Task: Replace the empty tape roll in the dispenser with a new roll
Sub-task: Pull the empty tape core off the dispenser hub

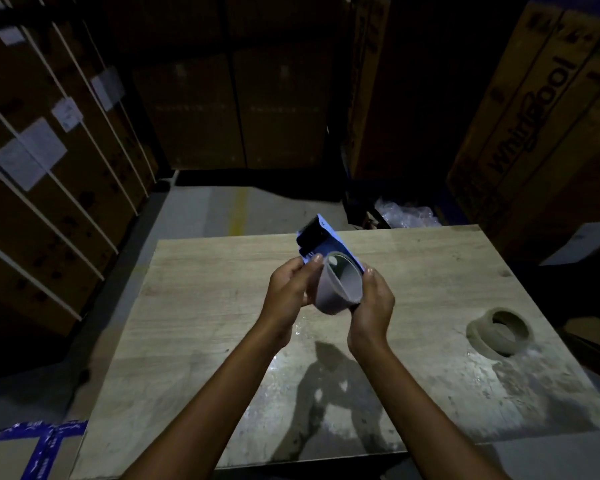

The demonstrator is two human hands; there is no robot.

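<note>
Blue dispenser (329, 239): clasped by right hand (373, 303); best held still.
Roll (333, 292): pinched by left hand (288, 289); best drawn off squarely.
Second roll (499, 330): kept ready.

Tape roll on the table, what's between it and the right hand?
Just bare wooden table, seen in the head view. Nothing lies between the tape roll and the right hand.

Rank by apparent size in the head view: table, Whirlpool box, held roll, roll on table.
1. table
2. Whirlpool box
3. held roll and roll on table: about alike; distances differ, so unranked.
</note>
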